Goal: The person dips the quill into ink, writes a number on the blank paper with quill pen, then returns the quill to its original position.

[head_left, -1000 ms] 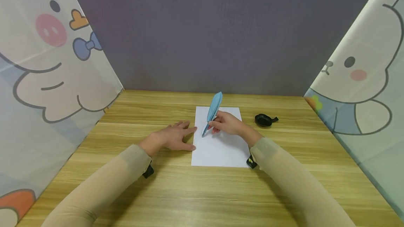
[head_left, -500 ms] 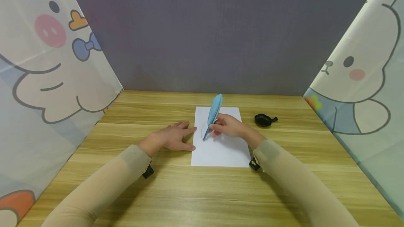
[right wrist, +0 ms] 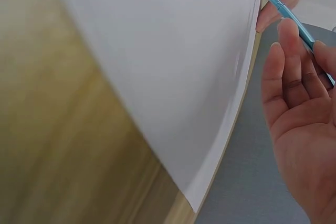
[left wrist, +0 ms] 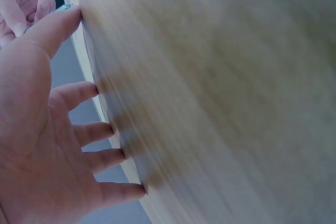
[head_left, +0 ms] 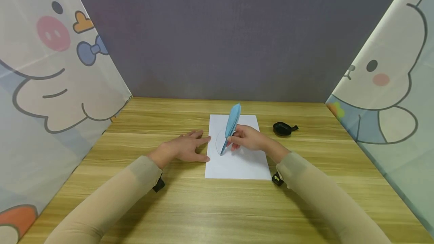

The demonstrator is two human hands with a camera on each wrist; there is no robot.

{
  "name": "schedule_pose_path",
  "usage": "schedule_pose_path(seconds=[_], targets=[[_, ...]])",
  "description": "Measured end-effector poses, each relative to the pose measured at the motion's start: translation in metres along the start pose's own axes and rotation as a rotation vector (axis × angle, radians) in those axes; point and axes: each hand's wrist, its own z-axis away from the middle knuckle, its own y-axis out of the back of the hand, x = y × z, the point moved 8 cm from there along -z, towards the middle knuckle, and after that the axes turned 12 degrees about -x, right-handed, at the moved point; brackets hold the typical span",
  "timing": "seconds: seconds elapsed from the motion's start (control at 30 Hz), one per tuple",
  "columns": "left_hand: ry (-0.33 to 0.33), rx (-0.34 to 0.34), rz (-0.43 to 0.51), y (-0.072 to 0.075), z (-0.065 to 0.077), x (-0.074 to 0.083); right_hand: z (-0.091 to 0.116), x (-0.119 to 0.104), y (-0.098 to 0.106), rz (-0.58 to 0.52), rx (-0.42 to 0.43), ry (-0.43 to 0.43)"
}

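Observation:
A light blue pen with a feather-shaped top [head_left: 233, 120] leans in my right hand [head_left: 250, 138], pinched between thumb and fingers. Its tip meets a white sheet of paper [head_left: 242, 166] at the end of a thin curved line [head_left: 216, 144] on the sheet's left half. In the right wrist view, the pen's slim blue shaft [right wrist: 287, 13] slants down from the thumb and fingers to the paper. My left hand [head_left: 187, 149] rests on the table with fingers spread, thumb and index fingertip at the sheet's left edge. The left wrist view shows its fingertips [left wrist: 119, 153] touching the wood.
A black oval object with a short tail [head_left: 283, 128] lies on the wooden table [head_left: 203, 210], right of the paper. A dark grey panel [head_left: 223, 40] stands behind the table. Cartoon-printed sheets [head_left: 61, 93] flank both sides.
My right hand has drawn the pen down and slightly right, toward me. The curved line on the paper has grown longer. My left hand stays in place.

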Motion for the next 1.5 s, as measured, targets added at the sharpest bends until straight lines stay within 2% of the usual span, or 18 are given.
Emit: schedule_pose_path(seconds=[0.83,1.5], targets=[[-0.006,-0.004,0.016,-0.001,0.001,0.001,0.025,0.004,-0.003,-0.036,-0.046,0.039],[-0.015,-0.010,0.023,-0.001,0.001,0.002,0.051,0.014,0.003,-0.061,-0.052,0.000]])
